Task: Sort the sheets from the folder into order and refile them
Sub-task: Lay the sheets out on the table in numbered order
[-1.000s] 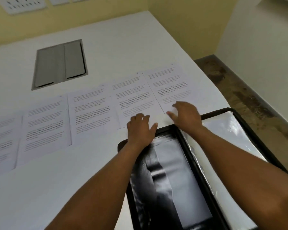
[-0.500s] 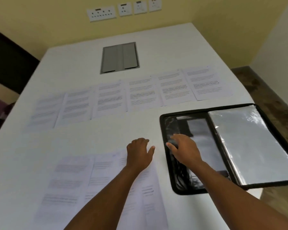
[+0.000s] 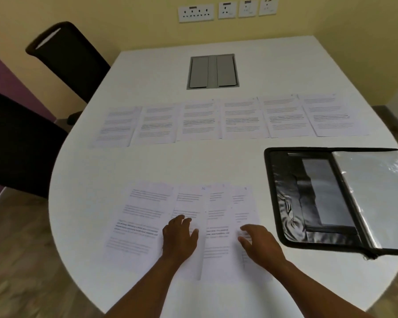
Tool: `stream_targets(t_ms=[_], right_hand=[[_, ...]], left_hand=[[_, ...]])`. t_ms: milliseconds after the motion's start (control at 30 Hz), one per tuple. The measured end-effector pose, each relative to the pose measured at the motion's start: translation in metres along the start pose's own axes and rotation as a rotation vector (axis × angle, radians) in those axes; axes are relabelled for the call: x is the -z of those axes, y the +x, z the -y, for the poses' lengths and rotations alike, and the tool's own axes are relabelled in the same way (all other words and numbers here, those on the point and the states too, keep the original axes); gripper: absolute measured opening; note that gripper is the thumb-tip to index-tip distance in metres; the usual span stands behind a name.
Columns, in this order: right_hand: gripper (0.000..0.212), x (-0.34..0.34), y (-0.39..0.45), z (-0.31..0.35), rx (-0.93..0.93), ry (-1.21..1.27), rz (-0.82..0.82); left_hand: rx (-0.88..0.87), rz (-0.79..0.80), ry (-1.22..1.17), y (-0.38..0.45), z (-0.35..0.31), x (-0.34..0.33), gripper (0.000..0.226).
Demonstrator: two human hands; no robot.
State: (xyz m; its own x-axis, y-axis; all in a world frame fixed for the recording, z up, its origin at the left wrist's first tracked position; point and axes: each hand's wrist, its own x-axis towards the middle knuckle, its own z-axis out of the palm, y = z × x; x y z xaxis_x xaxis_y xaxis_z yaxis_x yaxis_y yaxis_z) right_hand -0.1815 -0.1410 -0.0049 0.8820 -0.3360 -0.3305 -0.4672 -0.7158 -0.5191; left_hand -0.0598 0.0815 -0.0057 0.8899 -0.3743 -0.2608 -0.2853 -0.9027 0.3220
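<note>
A white table [image 3: 274, 65] with a rounded near-left edge bears two groups of printed sheets and an open folder. Far row [image 3: 230, 120]: six sheets lie flat side by side across the middle of the table, their edges touching or slightly overlapping, text facing up. Near group [image 3: 170, 216]: about four sheets lie fanned and overlapping, the leftmost fully exposed and the others showing only as narrow strips to its right. The left hand [image 3: 179, 237] rests palm down on the near group, fingers extended and relaxed, grasping nothing. The right hand [image 3: 260, 244] lies just to the right, over the rightmost sheet of the same group, fingers spread and lightly bent, tips at the paper; no sheet is seen pinched. The black folder [image 3: 285, 203] lies open on the right side of the table, near the near group but apart from it, with a dark inner pocket on its left half and clear plastic sleeves [image 3: 377, 193] on its right half. A grey hatch [image 3: 213, 71] is set into the table beyond the far row. Two black chairs [image 3: 71, 58] stand at the left; wall sockets [image 3: 226, 10] are mounted on the yellow wall behind.
</note>
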Motion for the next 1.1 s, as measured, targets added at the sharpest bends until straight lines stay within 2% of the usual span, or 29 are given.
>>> stream_targets(t_ms=[367, 567, 700, 900, 1000, 1100], right_hand=[[0.059, -0.042, -0.016, 0.029, -0.096, -0.083, 0.008], [0.073, -0.048, -0.011, 0.046, -0.328, 0.138, -0.070], [0.060, -0.050, -0.006, 0.049, -0.381, 0.210, -0.073], [0.023, -0.051, -0.001, 0.060, -0.410, 0.316, -0.113], [0.017, -0.057, -0.004, 0.052, -0.514, 0.330, -0.124], [0.015, -0.059, -0.006, 0.046, -0.537, 0.348, -0.137]], left_hand=[[0.033, 0.000, 0.023, -0.020, 0.061, -0.002, 0.066], [0.032, 0.077, 0.072, -0.020, 0.081, -0.004, 0.074], [0.011, 0.087, 0.082, -0.022, 0.084, -0.006, 0.074], [0.022, 0.040, 0.072, -0.022, 0.092, -0.001, 0.073], [-0.008, 0.084, 0.088, -0.018, 0.092, -0.007, 0.074], [-0.014, 0.086, 0.083, -0.020, 0.087, -0.007, 0.074]])
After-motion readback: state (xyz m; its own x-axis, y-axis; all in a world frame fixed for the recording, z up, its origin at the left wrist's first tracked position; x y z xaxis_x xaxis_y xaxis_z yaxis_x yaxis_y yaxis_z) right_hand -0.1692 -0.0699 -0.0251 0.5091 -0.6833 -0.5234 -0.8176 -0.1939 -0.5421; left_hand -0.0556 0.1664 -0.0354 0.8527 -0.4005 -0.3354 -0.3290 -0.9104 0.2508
